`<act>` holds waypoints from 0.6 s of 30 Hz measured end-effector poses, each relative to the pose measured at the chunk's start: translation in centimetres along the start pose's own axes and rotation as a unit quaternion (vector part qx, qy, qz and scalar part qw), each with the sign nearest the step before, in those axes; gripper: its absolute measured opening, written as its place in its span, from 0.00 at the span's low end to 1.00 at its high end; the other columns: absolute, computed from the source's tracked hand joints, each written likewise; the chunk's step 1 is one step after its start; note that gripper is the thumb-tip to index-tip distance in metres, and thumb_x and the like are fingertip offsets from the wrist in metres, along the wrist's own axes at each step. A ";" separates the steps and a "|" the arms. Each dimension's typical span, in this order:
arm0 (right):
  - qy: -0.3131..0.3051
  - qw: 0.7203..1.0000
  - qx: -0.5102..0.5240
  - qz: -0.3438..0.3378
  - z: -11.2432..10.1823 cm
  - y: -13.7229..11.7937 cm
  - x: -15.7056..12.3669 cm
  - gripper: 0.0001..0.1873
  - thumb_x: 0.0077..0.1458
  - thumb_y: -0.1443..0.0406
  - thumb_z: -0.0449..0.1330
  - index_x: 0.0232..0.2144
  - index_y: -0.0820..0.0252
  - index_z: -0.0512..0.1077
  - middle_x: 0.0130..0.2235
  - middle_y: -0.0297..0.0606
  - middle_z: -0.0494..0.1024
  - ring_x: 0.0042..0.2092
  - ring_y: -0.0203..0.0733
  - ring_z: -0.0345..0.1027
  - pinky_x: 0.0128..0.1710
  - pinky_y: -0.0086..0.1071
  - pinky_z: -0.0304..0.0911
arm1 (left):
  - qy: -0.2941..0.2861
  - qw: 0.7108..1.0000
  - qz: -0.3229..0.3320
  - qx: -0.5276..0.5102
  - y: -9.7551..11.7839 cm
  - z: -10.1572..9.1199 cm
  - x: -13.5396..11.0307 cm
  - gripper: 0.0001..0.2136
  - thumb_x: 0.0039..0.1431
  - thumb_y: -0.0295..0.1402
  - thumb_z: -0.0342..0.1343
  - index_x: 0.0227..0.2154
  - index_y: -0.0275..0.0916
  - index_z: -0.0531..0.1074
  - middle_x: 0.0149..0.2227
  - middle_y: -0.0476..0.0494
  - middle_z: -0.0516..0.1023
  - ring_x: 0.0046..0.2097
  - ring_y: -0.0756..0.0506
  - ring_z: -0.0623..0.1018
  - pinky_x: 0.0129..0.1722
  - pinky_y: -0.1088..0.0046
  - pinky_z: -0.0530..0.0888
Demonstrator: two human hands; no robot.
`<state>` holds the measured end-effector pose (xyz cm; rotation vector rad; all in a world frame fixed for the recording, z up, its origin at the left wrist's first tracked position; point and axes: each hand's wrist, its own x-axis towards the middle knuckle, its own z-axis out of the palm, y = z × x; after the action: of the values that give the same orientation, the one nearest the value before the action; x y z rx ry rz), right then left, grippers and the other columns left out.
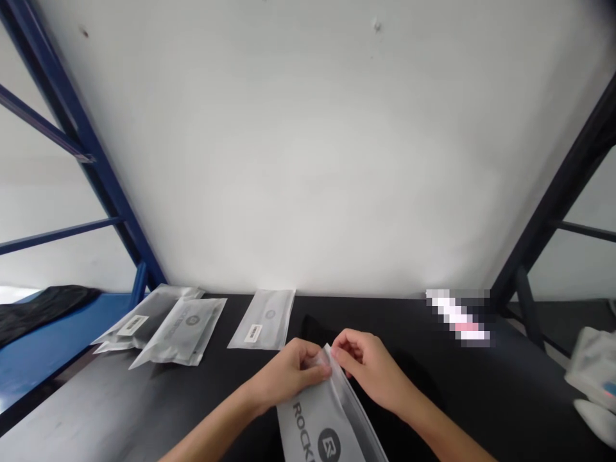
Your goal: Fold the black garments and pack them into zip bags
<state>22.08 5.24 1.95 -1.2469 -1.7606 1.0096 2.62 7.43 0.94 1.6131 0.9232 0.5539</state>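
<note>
My left hand (289,375) and my right hand (368,369) both pinch the top edge of a frosted plastic pouch (327,423) printed with a dark round logo and lettering. The pouch lies low in the middle of the black table (481,398), its upper end raised between my fingers. My fingers are closed on the pouch's rim from either side. Something dark lies on the table just behind the pouch, hard to make out.
Several more frosted pouches (185,330) lie at the back left, one (264,319) near the middle. A blue shelf frame (96,160) stands left, a dark one (553,212) right. White items (594,372) sit at the right edge. A white wall rises behind.
</note>
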 end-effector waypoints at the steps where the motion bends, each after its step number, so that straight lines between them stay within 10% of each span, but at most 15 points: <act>1: 0.003 1.000 0.004 0.002 0.2 0.5 0.1 0.16 0.57 0.52 0.57 0.28 0.56 0.72 0.29 0.36 0.77 0.31 0.40 0.70 0.30 0.31 0.64 | -0.005 1.000 0.003 0.005 0.0 0.1 0.2 0.26 0.52 0.58 0.64 0.22 0.40 0.64 0.21 0.57 0.57 0.25 0.52 0.56 0.24 0.74 0.53; 11: 0.004 1.000 0.006 0.026 0.4 1.6 0.2 0.14 0.54 0.53 0.56 0.24 0.55 0.66 0.24 0.31 0.68 0.28 0.37 0.60 0.28 0.30 0.56 | 0.033 0.999 0.017 0.004 -0.4 0.7 0.9 0.30 0.57 0.65 0.53 0.21 0.43 0.54 0.22 0.57 0.51 0.26 0.51 0.52 0.24 0.72 0.50; 18: -0.052 0.997 -0.025 0.057 -0.3 0.8 -4.2 0.10 0.50 0.61 0.59 0.20 0.57 0.66 0.21 0.29 0.66 0.25 0.33 0.57 0.25 0.28 0.51 | 0.120 0.993 0.005 -0.007 -0.7 -2.8 0.4 0.31 0.54 0.69 0.53 0.23 0.43 0.60 0.22 0.56 0.58 0.25 0.51 0.60 0.24 0.75 0.58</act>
<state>23.67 1.48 0.84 -1.3616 -1.8199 1.1202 0.50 9.51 0.93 1.5613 1.0863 0.7708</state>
